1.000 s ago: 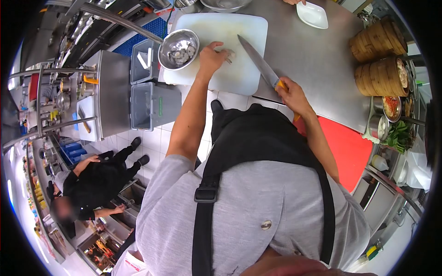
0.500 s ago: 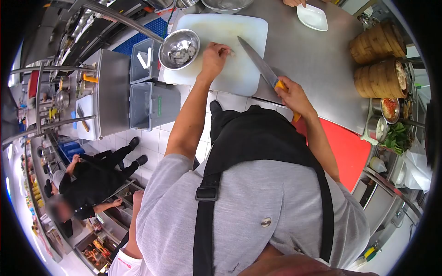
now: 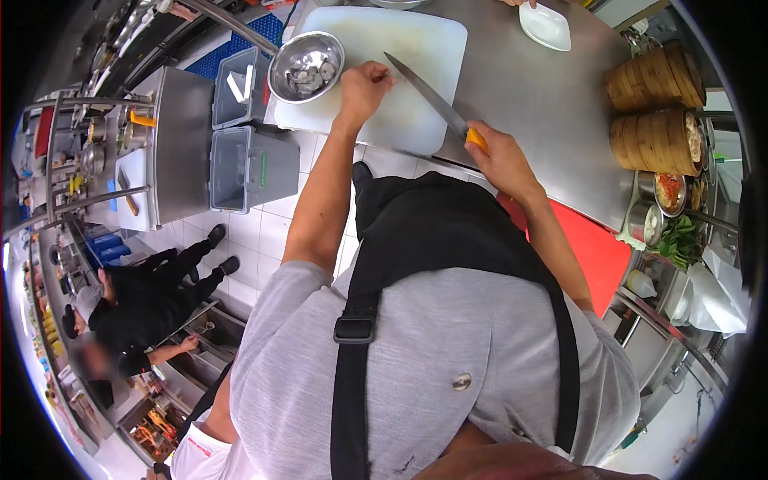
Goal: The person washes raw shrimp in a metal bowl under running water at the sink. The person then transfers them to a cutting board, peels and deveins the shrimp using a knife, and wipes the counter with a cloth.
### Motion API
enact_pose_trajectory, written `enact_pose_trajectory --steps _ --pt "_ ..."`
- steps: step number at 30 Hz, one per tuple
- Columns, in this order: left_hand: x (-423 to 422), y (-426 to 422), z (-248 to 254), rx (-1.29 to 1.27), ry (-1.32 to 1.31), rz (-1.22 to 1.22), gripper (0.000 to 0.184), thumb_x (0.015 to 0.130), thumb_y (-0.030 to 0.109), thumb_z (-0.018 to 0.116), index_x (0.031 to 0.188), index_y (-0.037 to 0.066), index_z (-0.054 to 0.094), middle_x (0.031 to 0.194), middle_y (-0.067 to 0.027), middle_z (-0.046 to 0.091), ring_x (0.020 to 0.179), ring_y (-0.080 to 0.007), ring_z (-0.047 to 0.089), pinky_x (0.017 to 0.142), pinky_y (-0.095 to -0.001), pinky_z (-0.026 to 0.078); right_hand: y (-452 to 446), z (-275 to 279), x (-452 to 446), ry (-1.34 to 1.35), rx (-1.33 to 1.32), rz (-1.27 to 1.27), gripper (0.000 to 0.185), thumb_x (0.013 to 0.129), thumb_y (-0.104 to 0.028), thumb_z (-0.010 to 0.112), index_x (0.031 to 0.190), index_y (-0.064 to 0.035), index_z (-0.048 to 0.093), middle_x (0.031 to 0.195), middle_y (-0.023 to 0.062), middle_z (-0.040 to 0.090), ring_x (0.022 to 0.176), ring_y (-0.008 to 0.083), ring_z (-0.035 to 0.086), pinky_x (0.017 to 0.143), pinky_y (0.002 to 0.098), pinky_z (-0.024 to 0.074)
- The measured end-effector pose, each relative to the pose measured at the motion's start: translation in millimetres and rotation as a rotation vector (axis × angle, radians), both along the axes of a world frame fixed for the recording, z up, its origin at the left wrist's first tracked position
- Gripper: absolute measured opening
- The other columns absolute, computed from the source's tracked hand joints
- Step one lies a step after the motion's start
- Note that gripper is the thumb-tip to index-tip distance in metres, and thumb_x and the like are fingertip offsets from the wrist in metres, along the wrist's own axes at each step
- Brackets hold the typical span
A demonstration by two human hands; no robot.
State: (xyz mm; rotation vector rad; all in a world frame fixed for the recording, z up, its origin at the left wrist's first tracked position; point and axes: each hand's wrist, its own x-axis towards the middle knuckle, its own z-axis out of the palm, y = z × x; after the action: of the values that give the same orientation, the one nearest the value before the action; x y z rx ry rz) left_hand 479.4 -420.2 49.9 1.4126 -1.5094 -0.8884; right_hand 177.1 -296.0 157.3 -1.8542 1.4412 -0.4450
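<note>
My left hand (image 3: 365, 90) is over the white cutting board (image 3: 400, 120), its fingers pinched together on a small pale piece whose details are too small to tell. Wrapped round the orange handle of a long knife (image 3: 430, 98) is my right hand (image 3: 501, 156); the blade points up and left across the board's right part. Left of my left hand, a steel bowl (image 3: 306, 67) with several grey, shrimp-like pieces sits on the board's left edge.
Bamboo steamers (image 3: 656, 142) stand at the right, near food containers and green leaves (image 3: 680, 242). A white dish (image 3: 546, 27) lies at the far edge beside another person's hand. Grey bins (image 3: 232, 170) stand left. A person in black (image 3: 140, 308) is at lower left.
My left hand has closed its fingers on the piece and drawn it slightly back. The knife has shifted left with my right hand. The view has moved a little.
</note>
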Motion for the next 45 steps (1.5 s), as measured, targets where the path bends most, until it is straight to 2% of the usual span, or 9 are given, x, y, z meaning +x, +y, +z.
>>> enact_pose_trajectory --steps 3,15,24,27,30,32,38,42,45 --pt "-2 2 9 0.072 0.061 0.029 0.018 0.088 -0.003 0.08 0.104 -0.008 0.075 0.088 -0.0135 0.079 0.077 -0.0159 0.075 0.072 -0.0292 0.06 -5 4 1 0.044 -0.003 0.023 0.036 0.101 -0.018 0.067 0.133 -0.0021 0.063 0.112 0.0229 0.074 0.104 0.0455 0.069 0.089 0.0524 0.053" --pt "-6 2 15 0.025 -0.038 0.023 0.016 0.085 -0.001 0.081 0.1 -0.005 0.077 0.092 -0.0134 0.081 0.084 -0.0179 0.078 0.079 -0.0297 0.061 -6 4 1 0.118 0.005 0.06 0.039 0.102 -0.02 0.066 0.137 -0.0037 0.063 0.12 0.0225 0.073 0.11 0.0444 0.069 0.095 0.0516 0.0534" --pt "-6 6 23 -0.013 -0.167 0.02 0.016 0.084 0.002 0.079 0.098 -0.002 0.078 0.09 -0.0158 0.081 0.082 -0.0218 0.079 0.078 -0.0323 0.061 -19 6 15 0.161 0.001 0.061 0.039 0.102 -0.02 0.065 0.138 -0.0058 0.063 0.123 0.0209 0.073 0.112 0.0437 0.068 0.096 0.052 0.0535" --pt "-5 6 22 -0.002 -0.163 0.015 0.015 0.085 0.003 0.082 0.099 0.0 0.078 0.089 -0.0112 0.081 0.082 -0.0162 0.077 0.078 -0.0295 0.061 -14 18 11 0.161 -0.028 0.056 0.039 0.102 -0.02 0.065 0.139 -0.0055 0.063 0.122 0.0221 0.073 0.111 0.0441 0.068 0.095 0.0529 0.0537" --pt "-7 3 22 -0.002 -0.176 -0.004 0.016 0.085 0.003 0.081 0.1 0.0 0.078 0.089 -0.0113 0.081 0.081 -0.0166 0.077 0.078 -0.0295 0.061 -17 7 9 0.173 -0.051 0.073 0.039 0.102 -0.02 0.065 0.139 -0.0062 0.063 0.121 0.0223 0.073 0.111 0.0442 0.068 0.094 0.0533 0.0541" --pt "-10 4 23 0.016 -0.19 0.005 0.016 0.083 0.002 0.079 0.098 -0.001 0.077 0.089 -0.0157 0.08 0.08 -0.0217 0.078 0.076 -0.0325 0.061 -25 1 16 0.187 -0.019 0.076 0.039 0.102 -0.02 0.066 0.139 -0.0067 0.063 0.121 0.0216 0.073 0.111 0.044 0.069 0.094 0.0534 0.0543" --pt "-10 5 27 -0.047 -0.184 0.01 0.014 0.082 0.0 0.077 0.096 -0.003 0.077 0.085 -0.0176 0.079 0.077 -0.0236 0.078 0.074 -0.033 0.061 -22 21 11 0.155 -0.063 0.045 0.038 0.102 -0.02 0.066 0.137 -0.0064 0.064 0.121 0.0215 0.073 0.11 0.0436 0.069 0.094 0.0532 0.0543" --pt "-14 6 29 -0.054 -0.18 0.0 0.014 0.082 0.001 0.077 0.095 -0.002 0.077 0.085 -0.0182 0.079 0.075 -0.024 0.078 0.072 -0.0334 0.06 -27 9 11 0.208 -0.054 0.063 0.038 0.101 -0.021 0.066 0.137 -0.0067 0.064 0.122 0.0211 0.073 0.114 0.0433 0.068 0.096 0.0526 0.0538" --pt "-16 8 31 0.003 -0.239 -0.006 0.012 0.084 0.003 0.079 0.095 -0.002 0.077 0.085 -0.0138 0.079 0.077 -0.0184 0.076 0.074 -0.0317 0.06 -34 4 16 0.219 -0.041 0.058 0.038 0.101 -0.02 0.066 0.136 -0.0067 0.064 0.122 0.0207 0.073 0.115 0.0433 0.068 0.097 0.0525 0.0538"
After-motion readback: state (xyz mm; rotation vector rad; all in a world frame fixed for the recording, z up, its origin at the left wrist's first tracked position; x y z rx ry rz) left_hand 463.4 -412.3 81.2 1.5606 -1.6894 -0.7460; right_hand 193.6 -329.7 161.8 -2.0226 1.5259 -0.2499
